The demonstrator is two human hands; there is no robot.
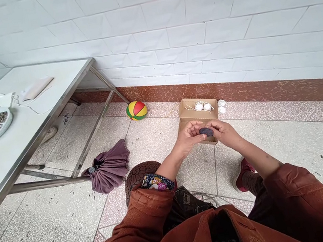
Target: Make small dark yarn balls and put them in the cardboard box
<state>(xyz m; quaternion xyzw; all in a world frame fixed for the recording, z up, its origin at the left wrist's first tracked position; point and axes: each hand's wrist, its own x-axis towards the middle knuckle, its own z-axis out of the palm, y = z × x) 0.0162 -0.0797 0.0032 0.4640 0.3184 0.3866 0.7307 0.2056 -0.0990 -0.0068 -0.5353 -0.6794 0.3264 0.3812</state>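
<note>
My left hand (191, 136) and my right hand (222, 131) meet in front of me, above an open cardboard box (187, 113). Between them is a small dark grey oval bundle (206, 131) that looks like wound yarn. Fingers of both hands pinch it from either side, covering its ends. Inside the box, just beyond my hands, lie two white balls of yarn (199, 106) with loose strands. More white yarn balls (221, 106) rest on the floor against the box's right side. My hands hide part of the box.
A white metal-framed table (34, 133) stands at the left, bearing a white tray (8, 121) of dried dark pieces and a folded cloth (38, 87). A colourful ball (137, 110) sits near the wall. A folded purple umbrella (110, 166) leans by the table's lower bar.
</note>
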